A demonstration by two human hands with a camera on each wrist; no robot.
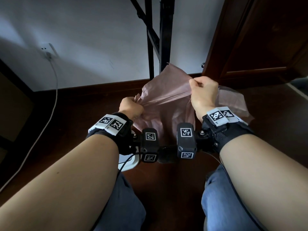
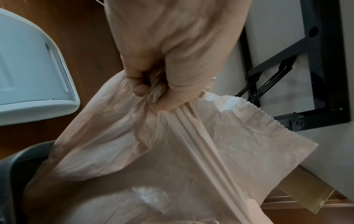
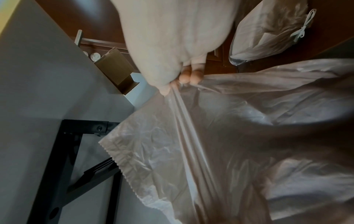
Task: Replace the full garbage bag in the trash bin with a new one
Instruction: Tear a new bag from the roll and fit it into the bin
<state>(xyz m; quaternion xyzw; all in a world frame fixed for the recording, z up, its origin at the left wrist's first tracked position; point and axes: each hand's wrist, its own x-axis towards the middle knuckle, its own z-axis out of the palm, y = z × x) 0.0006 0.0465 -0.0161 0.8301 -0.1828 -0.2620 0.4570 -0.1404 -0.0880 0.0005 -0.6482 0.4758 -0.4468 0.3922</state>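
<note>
A thin pink garbage bag (image 1: 166, 104) is stretched taut between my two hands above the dark floor. My left hand (image 1: 131, 105) grips a bunched part of it, fingers curled round the plastic (image 2: 151, 91). My right hand (image 1: 202, 92) pinches the other side (image 3: 178, 84) between thumb and fingertips. The bag's serrated edge (image 2: 268, 116) sticks up behind the stretched fold. The dark bin (image 2: 21, 163) shows at the lower left of the left wrist view, under the bag. A full tied bag (image 3: 268, 30) lies on the floor to my right (image 1: 233, 100).
A white bin lid (image 2: 34, 72) lies on the floor near my left knee (image 1: 129, 162). A black metal table frame (image 1: 160, 34) stands against the wall ahead. A white cable (image 1: 53, 90) hangs from a wall socket at left. A wooden door (image 1: 266, 39) is at right.
</note>
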